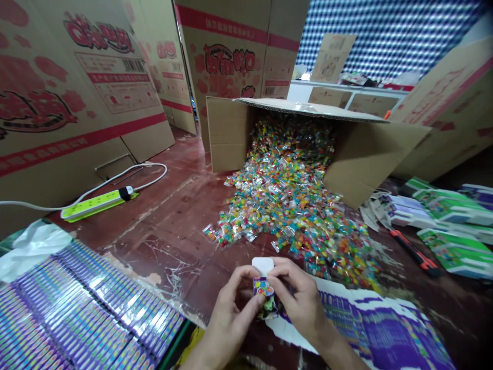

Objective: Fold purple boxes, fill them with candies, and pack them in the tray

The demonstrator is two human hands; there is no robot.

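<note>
Between my two hands is a small purple candy box (pixel 265 298) with a bright printed front, its white top flap (pixel 263 264) standing up. My left hand (pixel 234 313) grips the box from the left, thumb across its front. My right hand (pixel 300 298) pinches the upper right side near the opening. Whatever is inside the box is hidden from me. Under and beside my right hand lie flat purple cartons (pixel 385 329) in an overlapping row. Beyond my hands, small clear packets of colourful candy (pixel 285 190) spill from a cardboard box (pixel 354 149) lying on its side.
Rows of purple boxes (pixel 77 313) fill a tray at the left, with a white plastic bag (pixel 34 249) at its corner. A yellow-green power strip (pixel 98 204) trails a white cable. At right lie a red-black cutter (pixel 416 252) and green-and-white cartons (pixel 458 252). Large cartons (pixel 231 51) stand behind.
</note>
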